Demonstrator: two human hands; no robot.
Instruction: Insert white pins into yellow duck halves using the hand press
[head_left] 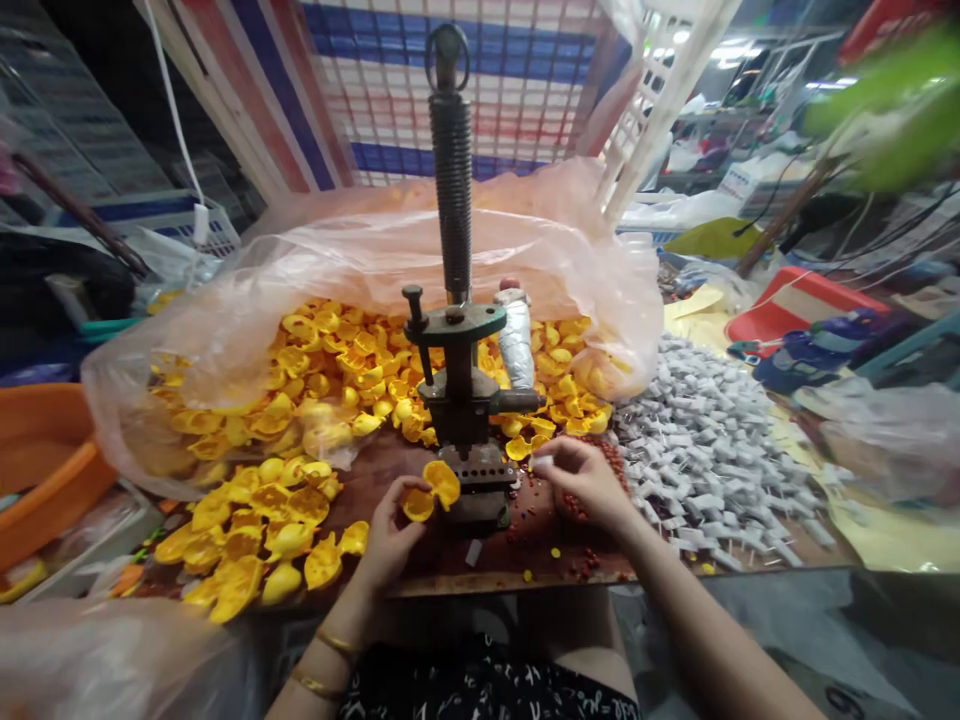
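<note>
Between the fingers of my left hand is a yellow plastic shell piece, made of rounded, hollow parts. It is held just left of the base of a hand press, whose wrapped lever handle stands upright on the right. My right hand pinches a small whitish-grey piece to the right of the press. Under that hand lie many small reddish-brown bits. A single grey block rests on the bench in front of the press.
Yellow shells spill from a clear plastic bag behind the press; more shells lie at left. Grey blocks with thin pins are heaped at right. An orange basin stands far left, a red scoop-like container at back right.
</note>
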